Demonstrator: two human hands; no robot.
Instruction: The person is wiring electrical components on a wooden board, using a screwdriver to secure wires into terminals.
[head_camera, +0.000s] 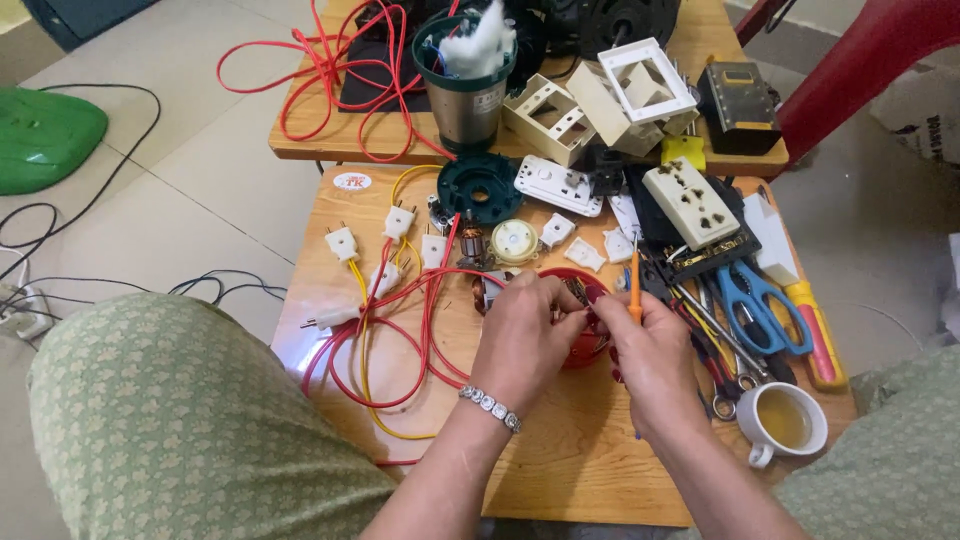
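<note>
Centrally, left grip: the left hand (520, 335) has its fingers pinched together on a small part over the red round housing (580, 335), seemingly to steady it; what the part is cannot be made out.
Right grip: the right hand (650, 350) is closed around an orange-handled screwdriver (634, 285), held upright with the handle up, its tip going down between the two hands, probably so that it meets the part from above.
Worked item: the red round housing lies on the table (560, 450) just under both hands, mostly covered by them.
Near left: red and yellow wires (400, 340) with white plugs (342, 243), looped loosely beside the left hand.
Near right: blue-handled scissors (760, 305), pliers and a cup of yellowish liquid (785, 420), within easy reach of the right hand.
Beyond: motor armature (470, 250), white socket block (690, 205), green round base (480, 188), grey-green cylindrical housing (465, 80) with white stuffing.
Hidden: screwdriver tip, the pinched part, the inside of the red housing.
Cut off: the further table's far edge, a red chair at top right.
</note>
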